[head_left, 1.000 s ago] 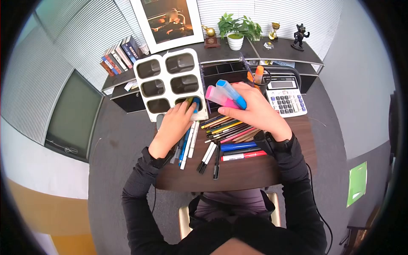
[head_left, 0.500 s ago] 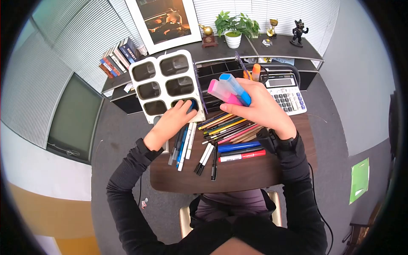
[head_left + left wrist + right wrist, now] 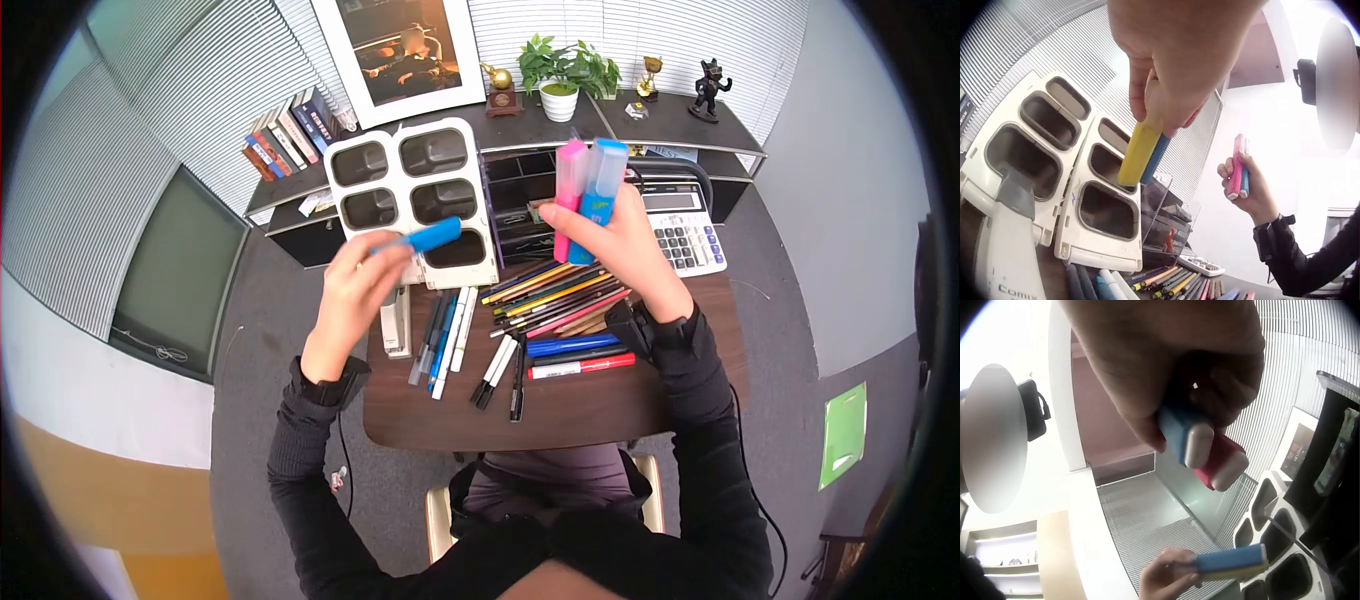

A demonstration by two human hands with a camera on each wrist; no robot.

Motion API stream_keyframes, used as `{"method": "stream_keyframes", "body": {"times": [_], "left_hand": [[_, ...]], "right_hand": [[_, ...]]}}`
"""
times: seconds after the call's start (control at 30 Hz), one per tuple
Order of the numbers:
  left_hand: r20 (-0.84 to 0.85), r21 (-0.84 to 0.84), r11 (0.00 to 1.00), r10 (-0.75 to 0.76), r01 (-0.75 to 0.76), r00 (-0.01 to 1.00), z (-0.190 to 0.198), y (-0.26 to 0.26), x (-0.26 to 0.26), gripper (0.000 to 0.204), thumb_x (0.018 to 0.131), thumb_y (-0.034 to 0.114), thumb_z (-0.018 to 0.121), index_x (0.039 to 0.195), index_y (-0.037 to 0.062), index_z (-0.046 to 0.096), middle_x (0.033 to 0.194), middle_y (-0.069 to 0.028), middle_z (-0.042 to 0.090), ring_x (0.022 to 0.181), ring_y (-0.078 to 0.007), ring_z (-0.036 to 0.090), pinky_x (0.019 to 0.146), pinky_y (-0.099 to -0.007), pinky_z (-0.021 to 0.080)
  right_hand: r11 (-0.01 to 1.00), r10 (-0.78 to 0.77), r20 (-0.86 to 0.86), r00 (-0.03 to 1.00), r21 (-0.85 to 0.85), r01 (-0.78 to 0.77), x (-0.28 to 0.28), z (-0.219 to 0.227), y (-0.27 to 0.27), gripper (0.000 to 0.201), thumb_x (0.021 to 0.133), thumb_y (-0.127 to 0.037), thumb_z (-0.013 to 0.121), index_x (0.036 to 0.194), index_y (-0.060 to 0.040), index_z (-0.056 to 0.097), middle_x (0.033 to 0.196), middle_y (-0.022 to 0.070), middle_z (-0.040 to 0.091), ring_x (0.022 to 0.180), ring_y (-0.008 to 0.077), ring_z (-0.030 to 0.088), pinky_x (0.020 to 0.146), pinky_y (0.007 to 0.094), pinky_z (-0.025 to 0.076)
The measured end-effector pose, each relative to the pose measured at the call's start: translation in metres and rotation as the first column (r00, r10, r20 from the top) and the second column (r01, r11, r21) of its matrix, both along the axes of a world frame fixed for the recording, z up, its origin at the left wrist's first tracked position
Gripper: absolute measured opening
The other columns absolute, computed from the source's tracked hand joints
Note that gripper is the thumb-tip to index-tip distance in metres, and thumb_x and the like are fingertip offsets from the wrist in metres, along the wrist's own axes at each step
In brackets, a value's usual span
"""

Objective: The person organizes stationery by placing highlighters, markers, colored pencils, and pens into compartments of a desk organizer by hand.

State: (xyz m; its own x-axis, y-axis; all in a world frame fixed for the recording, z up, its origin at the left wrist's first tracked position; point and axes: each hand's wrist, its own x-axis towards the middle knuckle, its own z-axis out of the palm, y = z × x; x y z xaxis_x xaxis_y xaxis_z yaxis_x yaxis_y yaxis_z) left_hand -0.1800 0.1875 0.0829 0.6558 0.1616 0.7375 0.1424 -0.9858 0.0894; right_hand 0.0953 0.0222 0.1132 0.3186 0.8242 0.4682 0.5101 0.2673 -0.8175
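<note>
My left hand (image 3: 350, 290) pinches two highlighters side by side, a blue one (image 3: 436, 235) and a yellow one (image 3: 1137, 153), above the lower part of a white organizer (image 3: 462, 277) with six dark compartments. In the head view the blue one mostly covers the yellow one. My right hand (image 3: 632, 245) grips a pink highlighter (image 3: 570, 172) and another blue highlighter (image 3: 603, 190), both held nearly upright over the back of the desk, right of the organizer. Their flat white ends (image 3: 1200, 445) face the right wrist camera.
Several pencils (image 3: 555, 300) lie below the right hand, with blue and red markers (image 3: 590, 365) in front. White and blue pens (image 3: 458, 330) lie beside a white-and-grey stapler (image 3: 396, 325). A calculator (image 3: 683, 240) stands at the back right, near a black desk tray (image 3: 520, 225).
My left hand has come out of the lower right compartment with the blue and yellow highlighters, moving left. The right hand has turned its pink and blue highlighters more upright and shifted slightly right.
</note>
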Motion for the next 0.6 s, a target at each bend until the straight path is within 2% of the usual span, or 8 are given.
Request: {"method": "stream_keyframes", "body": {"times": [0.07,0.1,0.13,0.23,0.33,0.4,0.5,0.6], "left_hand": [[0.030,-0.089,0.994,0.058,-0.055,0.998,0.001,0.005,0.008,0.025,0.079,-0.001,0.075,0.103,0.0054,0.069,0.103,-0.0108,0.064,0.090,-0.0303,0.066,0.073,-0.0384,0.054],[0.026,-0.085,0.994,0.076,-0.074,0.997,-0.002,0.011,0.015,0.024,0.080,0.000,0.074,0.103,0.0053,0.069,0.103,-0.0105,0.064,0.091,-0.0305,0.065,0.075,-0.0390,0.054],[0.023,-0.080,0.993,0.093,-0.091,0.995,-0.006,0.015,0.022,0.023,0.081,0.001,0.073,0.103,0.0051,0.068,0.102,-0.0103,0.063,0.091,-0.0308,0.065,0.076,-0.0396,0.053],[-0.022,0.001,0.998,0.063,-0.063,0.998,-0.010,0.021,0.042,0.024,0.083,0.002,0.070,0.106,0.0047,0.064,0.100,-0.0100,0.061,0.094,-0.0310,0.061,0.081,-0.0416,0.051],[-0.178,0.034,0.986,0.166,-0.162,0.970,-0.021,0.024,0.050,0.032,0.082,0.001,0.070,0.112,0.0033,0.062,0.110,-0.0116,0.058,0.100,-0.0316,0.060,0.085,-0.0421,0.052],[-0.180,0.019,0.985,0.174,-0.174,0.968,-0.022,0.022,0.053,0.034,0.081,0.001,0.071,0.114,0.0026,0.061,0.112,-0.0125,0.058,0.103,-0.0326,0.060,0.086,-0.0425,0.052],[-0.170,-0.054,0.986,0.146,-0.157,0.975,-0.021,0.027,0.050,0.040,0.079,0.001,0.073,0.117,0.0007,0.060,0.113,-0.0149,0.057,0.103,-0.0357,0.060,0.087,-0.0437,0.052],[-0.166,-0.121,0.983,0.117,-0.138,0.979,-0.018,0.032,0.043,0.043,0.078,0.002,0.074,0.119,0.0008,0.060,0.112,-0.0156,0.058,0.100,-0.0378,0.061,0.085,-0.0443,0.052]], "right_hand": [[0.999,0.048,0.023,0.999,0.012,-0.049,-0.007,0.011,0.010,0.031,0.086,-0.029,0.079,0.091,0.0005,0.069,0.072,0.0064,0.068,0.063,0.0120,0.062,0.061,0.0297,0.048],[0.996,0.075,0.039,0.996,0.037,-0.076,-0.011,0.015,0.017,0.034,0.084,-0.033,0.080,0.092,-0.0014,0.070,0.075,0.0094,0.070,0.066,0.0191,0.067,0.063,0.0333,0.050],[0.996,0.076,0.041,0.996,0.038,-0.078,-0.016,0.016,0.025,0.034,0.084,-0.033,0.080,0.092,-0.0014,0.070,0.075,0.0094,0.070,0.066,0.0191,0.067,0.063,0.0333,0.050],[0.990,0.057,0.263,0.963,0.110,-0.088,-0.025,0.013,0.056,0.041,0.079,-0.042,0.081,0.095,-0.0057,0.072,0.082,0.0145,0.071,0.076,0.0378,0.067,0.068,0.0423,0.052],[0.990,0.033,0.354,0.935,0.114,-0.078,-0.030,0.008,0.080,0.045,0.079,-0.045,0.082,0.094,-0.0044,0.070,0.078,0.0117,0.069,0.069,0.0281,0.066,0.067,0.0370,0.051],[0.989,0.051,0.341,0.939,0.115,-0.096,-0.033,0.004,0.093,0.046,0.077,-0.045,0.083,0.093,-0.0042,0.069,0.078,0.0135,0.068,0.072,0.0317,0.066,0.068,0.0389,0.051],[0.997,-0.039,0.485,0.874,0.073,0.004,-0.034,-0.010,0.117,0.048,0.073,-0.045,0.085,0.091,-0.0041,0.068,0.079,0.0170,0.066,0.078,0.0388,0.066,0.069,0.0446,0.051],[0.986,-0.073,0.495,0.866,0.168,-0.014,-0.040,-0.023,0.129,0.048,0.071,-0.042,0.086,0.093,-0.0042,0.067,0.080,0.0168,0.066,0.078,0.0387,0.066,0.070,0.0459,0.052]]}}
